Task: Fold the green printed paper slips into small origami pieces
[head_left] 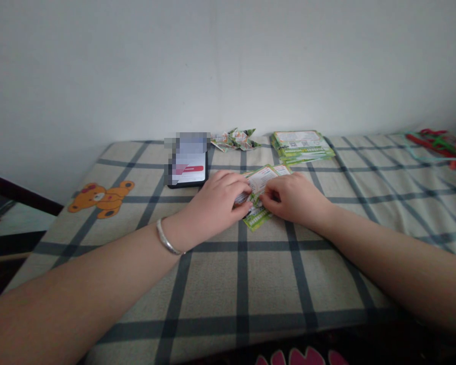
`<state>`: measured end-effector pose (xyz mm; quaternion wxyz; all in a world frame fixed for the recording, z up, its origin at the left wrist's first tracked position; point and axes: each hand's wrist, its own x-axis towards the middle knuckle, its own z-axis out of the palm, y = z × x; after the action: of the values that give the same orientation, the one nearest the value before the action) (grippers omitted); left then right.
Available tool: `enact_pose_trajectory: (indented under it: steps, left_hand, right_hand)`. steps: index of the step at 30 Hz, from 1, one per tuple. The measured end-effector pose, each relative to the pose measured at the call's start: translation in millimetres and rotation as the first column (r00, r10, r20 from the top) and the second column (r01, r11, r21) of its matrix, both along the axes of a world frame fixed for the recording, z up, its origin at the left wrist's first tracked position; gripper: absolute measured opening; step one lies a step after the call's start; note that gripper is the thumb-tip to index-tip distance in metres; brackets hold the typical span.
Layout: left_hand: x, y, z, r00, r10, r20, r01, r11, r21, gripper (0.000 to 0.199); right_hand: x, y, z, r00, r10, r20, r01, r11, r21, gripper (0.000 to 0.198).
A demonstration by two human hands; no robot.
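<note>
- An orange bear motif (103,201) is on the checked tablecloth (213,284).
- A smartphone (193,175) lies just beyond the left hand (223,194).
- This hand curls narrowly at the green-and-white printed cards (264,177), lying between both hands; I cannot tell if it grips.
- The right hand (291,196), also narrow, touches them; its grip I cannot tell.
- Farther right lies a card stack (302,144).
</note>
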<state>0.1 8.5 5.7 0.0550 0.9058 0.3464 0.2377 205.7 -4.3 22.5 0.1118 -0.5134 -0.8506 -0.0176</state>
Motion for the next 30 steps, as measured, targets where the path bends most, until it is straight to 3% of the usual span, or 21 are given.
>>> enact_pose_trajectory:
  steps: [9, 13, 17, 24, 30]
  left_hand:
    - [-1.6, 2.5, -1.3, 1.000, -0.008, 0.000, 0.008, 0.999, -0.044, 0.019]
    - [-2.0, 3.1, -1.4, 1.000, -0.003, -0.022, 0.002, 0.999, -0.040, 0.020]
    - [-3.1, 2.7, -1.6, 1.000, 0.000, -0.016, -0.001, 0.999, -0.046, 0.022]
    - [-3.1, 7.4, -4.6, 0.999, -0.035, 0.003, 0.035, 0.998, -0.055, 0.022]
    - [-3.4, 8.1, -3.3, 0.998, -0.055, 0.017, 0.056, 0.997, -0.043, 0.020]
  right_hand:
    - [4.3, 1.1, -5.0, 0.995, 0.026, -0.100, -0.027, 1.000, -0.004, 0.019]
    - [11.0, 0.2, -1.5, 0.953, 0.201, -0.225, -0.208, 0.978, -0.011, 0.010]
    - [16.3, -2.9, 3.0, 0.928, 0.314, -0.203, -0.328, 0.944, -0.038, 0.013]
    - [13.6, -5.8, -0.8, 0.957, 0.254, -0.142, -0.253, 0.967, 0.024, 0.016]
    - [12.3, -4.1, -4.1, 0.961, 0.196, -0.193, -0.203, 0.979, -0.019, 0.015]
